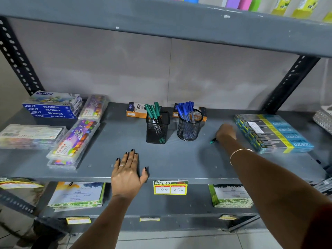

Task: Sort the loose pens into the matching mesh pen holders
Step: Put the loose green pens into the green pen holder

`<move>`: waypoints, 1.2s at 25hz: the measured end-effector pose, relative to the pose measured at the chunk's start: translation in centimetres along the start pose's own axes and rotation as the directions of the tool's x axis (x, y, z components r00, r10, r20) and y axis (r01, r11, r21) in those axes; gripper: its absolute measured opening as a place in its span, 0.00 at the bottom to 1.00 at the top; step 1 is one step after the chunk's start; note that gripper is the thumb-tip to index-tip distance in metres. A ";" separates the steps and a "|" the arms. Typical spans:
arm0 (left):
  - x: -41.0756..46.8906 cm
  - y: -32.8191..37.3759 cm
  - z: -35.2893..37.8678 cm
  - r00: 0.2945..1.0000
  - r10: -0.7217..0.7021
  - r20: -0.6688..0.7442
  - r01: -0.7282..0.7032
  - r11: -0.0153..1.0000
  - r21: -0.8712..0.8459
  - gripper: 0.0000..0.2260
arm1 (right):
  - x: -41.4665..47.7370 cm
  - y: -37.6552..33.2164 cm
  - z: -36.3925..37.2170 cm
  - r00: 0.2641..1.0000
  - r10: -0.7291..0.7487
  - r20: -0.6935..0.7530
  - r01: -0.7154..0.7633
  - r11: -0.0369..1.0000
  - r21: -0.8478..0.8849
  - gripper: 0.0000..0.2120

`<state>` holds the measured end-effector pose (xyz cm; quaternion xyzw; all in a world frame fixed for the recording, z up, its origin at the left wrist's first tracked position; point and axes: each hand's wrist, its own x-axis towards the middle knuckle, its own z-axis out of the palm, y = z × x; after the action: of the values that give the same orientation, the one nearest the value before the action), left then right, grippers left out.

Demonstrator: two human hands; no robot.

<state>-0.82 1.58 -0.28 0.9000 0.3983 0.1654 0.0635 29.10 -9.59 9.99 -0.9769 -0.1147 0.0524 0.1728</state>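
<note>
Your left hand lies flat and spread wide, palm down, on the front part of the grey metal shelf, holding nothing. Your right hand reaches across to the right of the holders, blurred, its fingers curled down over a loose green-capped pen whose tip pokes out on the hand's left side, close to the shelf surface; whether the pen is lifted clear of the shelf cannot be told. A thin gold bangle sits on that forearm. The square black mesh pen holder stands upright mid-shelf with green pens leaning in it. Just beside it, to its right and apart from it, the round black mesh pen holder stands upright with blue pens inside. Two orange and white pen boxes lie behind the holders. Stacked blue oil pastel boxes sit at the far left, and a flat pack of pencils lies near your right hand.
</note>
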 end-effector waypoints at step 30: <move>-0.2 0.2 -0.3 1.000 -0.005 -0.021 0.004 0.999 -0.046 0.28 | -7.6 -17.6 1.5 0.840 -0.521 0.150 0.522 0.852 0.034 0.13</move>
<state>-0.94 1.31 0.04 0.8955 0.3972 0.1839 0.0803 17.92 5.10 15.23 -0.9025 -0.3891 0.0782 0.1670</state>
